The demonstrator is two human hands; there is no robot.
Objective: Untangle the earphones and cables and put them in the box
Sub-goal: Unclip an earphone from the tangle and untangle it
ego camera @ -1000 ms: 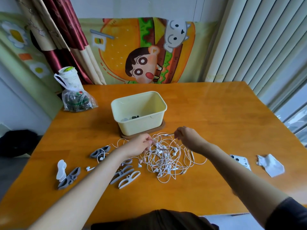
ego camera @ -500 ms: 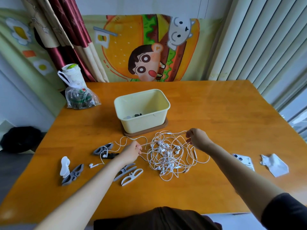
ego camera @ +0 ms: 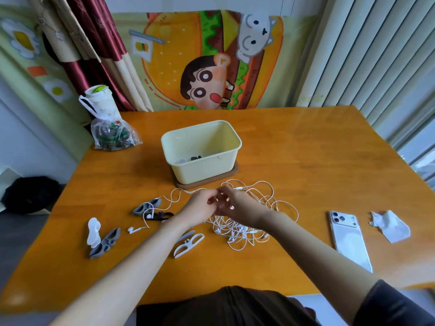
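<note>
The left hand (ego camera: pixel 199 207) and the right hand (ego camera: pixel 239 205) are close together, fingers curled, and each pinches white cable of the earphones (ego camera: pixel 235 229). This tangle lies on the worktop (ego camera: pixel 306 161), under the hands, just in front of the box (ego camera: pixel 202 170).

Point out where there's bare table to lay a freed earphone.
Widest bare stretch: right of the box, behind the phone. Also a strip between tangle and phone. Crowded: left of the tangle, among the cable clips.
</note>
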